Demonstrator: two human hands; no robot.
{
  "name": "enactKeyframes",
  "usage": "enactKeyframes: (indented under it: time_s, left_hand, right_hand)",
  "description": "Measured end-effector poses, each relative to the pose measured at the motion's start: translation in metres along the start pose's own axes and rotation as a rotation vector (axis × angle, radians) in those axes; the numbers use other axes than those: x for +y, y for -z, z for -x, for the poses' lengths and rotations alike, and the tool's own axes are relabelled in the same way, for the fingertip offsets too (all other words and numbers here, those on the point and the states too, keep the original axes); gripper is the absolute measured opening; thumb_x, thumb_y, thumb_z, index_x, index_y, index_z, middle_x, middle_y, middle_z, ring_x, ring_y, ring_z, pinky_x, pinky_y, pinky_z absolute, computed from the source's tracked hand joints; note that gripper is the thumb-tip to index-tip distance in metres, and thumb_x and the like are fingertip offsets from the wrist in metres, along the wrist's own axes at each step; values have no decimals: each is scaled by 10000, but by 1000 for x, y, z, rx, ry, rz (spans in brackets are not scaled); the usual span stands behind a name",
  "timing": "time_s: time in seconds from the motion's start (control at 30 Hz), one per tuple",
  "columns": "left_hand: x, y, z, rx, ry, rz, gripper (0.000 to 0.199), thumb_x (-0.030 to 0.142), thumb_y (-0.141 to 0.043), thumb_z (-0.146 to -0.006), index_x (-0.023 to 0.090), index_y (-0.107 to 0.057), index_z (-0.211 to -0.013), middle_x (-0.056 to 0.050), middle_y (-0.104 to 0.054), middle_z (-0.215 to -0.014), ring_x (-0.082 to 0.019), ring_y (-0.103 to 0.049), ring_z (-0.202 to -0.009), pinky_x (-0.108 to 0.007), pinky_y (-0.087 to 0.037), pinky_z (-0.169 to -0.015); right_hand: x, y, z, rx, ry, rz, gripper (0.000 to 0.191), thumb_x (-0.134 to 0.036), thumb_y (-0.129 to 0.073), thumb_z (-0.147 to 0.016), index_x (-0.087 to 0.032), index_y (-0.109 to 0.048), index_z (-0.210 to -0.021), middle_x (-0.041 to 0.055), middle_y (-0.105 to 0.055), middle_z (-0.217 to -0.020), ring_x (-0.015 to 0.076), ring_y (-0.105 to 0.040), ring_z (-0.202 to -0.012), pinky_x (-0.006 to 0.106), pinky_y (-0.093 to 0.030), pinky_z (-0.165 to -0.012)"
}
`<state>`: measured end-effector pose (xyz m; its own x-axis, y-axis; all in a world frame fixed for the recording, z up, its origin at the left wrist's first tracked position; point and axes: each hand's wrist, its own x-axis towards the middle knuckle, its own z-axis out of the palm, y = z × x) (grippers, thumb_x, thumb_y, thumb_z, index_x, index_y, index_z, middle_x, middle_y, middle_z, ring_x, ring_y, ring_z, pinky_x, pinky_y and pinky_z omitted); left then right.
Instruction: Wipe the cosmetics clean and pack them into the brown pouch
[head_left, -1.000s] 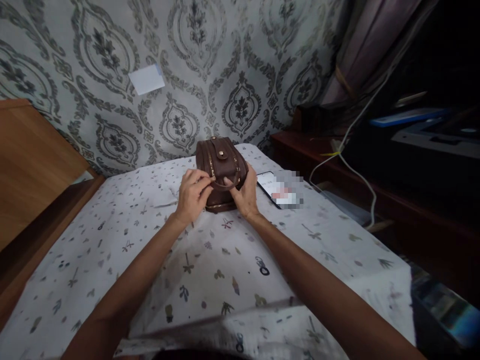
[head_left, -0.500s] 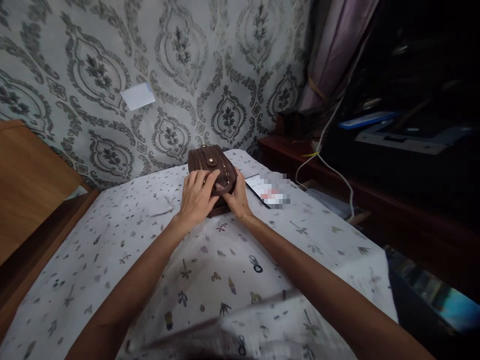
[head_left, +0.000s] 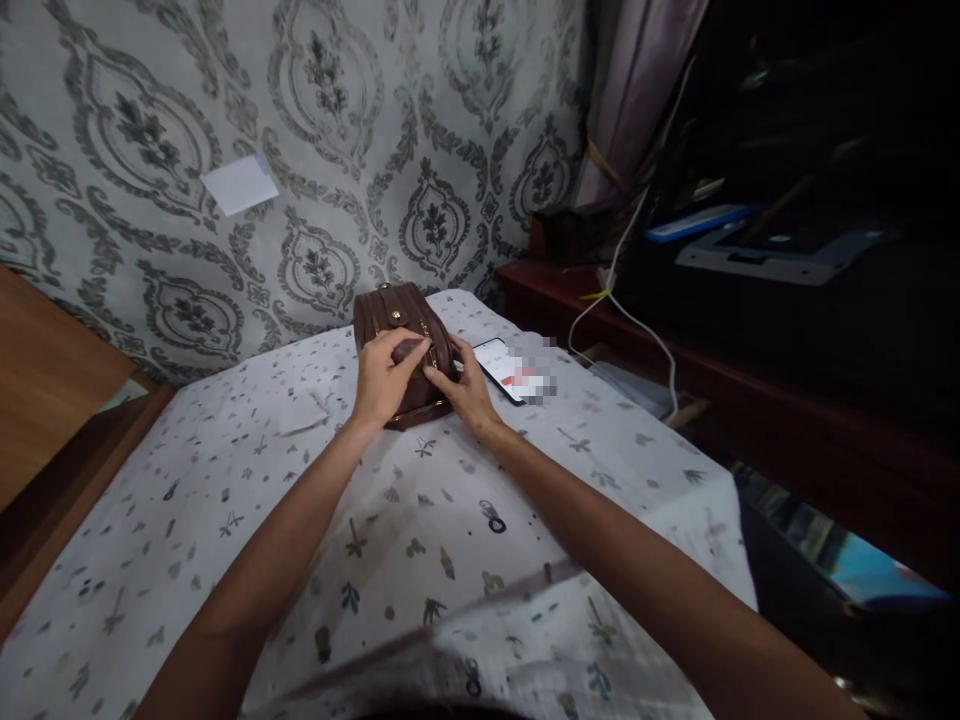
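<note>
A brown leather-look bag [head_left: 407, 400] with gold-coloured zips and a round stud stands on the patterned white sheet [head_left: 420, 520]. My left hand [head_left: 384, 378] lies over its front, thumb and forefinger pinched together near a zip; what is between them is too small to make out. Against the bag's right side, my right hand [head_left: 471, 392] grips the edge, the thumb on the front and the fingers partly hidden behind. A phone [head_left: 510, 370] with a lit screen lies just right of my right hand.
Patterned wallpaper [head_left: 315, 150] with a white paper [head_left: 240, 185] on it rises behind. At left is a wooden board [head_left: 52, 370]. On the right, a dark red table [head_left: 540, 300] borders the sheet, with a white cable [head_left: 637, 318] hanging down and a large dark screen above.
The bag's top edge no longer folds forward, and its lower front now shows. My left fingers have drawn into a pinch; my right thumb has come round to the front. The view has shifted slightly.
</note>
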<state>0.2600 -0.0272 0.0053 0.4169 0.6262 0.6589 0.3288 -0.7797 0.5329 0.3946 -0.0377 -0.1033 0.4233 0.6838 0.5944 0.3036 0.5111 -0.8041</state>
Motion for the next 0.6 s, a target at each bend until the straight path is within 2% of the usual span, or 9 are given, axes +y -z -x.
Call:
enactKeyframes:
  time_s: [0.1,0.2,0.33,0.47,0.6]
  left_hand:
    - [0,3,1,-29,-62,-55,70,204,-637,-901,190,-698,-870,-19,-718,-885,-190,-633,-895,-309,-475,-864]
    - [-5,8,1,-66,-164,-210,56,160,-655,-877,192,-671,-919,-36,-702,-943,-228,-588,-1008,-360,-461,-936]
    - [-15,12,4,-106,-258,-377,174,155,-684,-854,177,-631,-1017,-77,-635,-1064,-261,-544,-1076,-415,-467,-972]
    - [-22,13,7,-133,-330,-440,363,145,-649,-874,203,-561,-1221,-100,-541,-1229,-270,-495,-1183,-454,-448,-1043]
    - [-25,15,6,-211,-361,-475,489,82,-587,-878,214,-509,-1343,-106,-479,-1292,-270,-451,-1235,-461,-424,-1082]
  right_hand:
    - [-4,5,-2,-56,-84,-125,698,-566,-738,-776,-250,-511,-1355,118,-582,-1370,270,-546,-1252,466,-464,-1052]
    - [-8,9,-4,-64,-123,-155,688,-541,-775,-747,-264,-540,-1331,103,-601,-1357,276,-557,-1244,471,-462,-1059]
    - [-8,14,-5,-98,-126,-173,600,-580,-686,-822,-282,-569,-1329,71,-607,-1372,264,-565,-1246,458,-456,-1076]
    - [-6,15,-3,-106,-111,-157,564,-594,-601,-884,-270,-587,-1345,76,-597,-1394,265,-556,-1271,450,-481,-1053]
    - [-4,13,-1,-72,-87,-114,542,-602,-558,-912,-287,-598,-1351,60,-595,-1410,259,-520,-1322,489,-402,-1140]
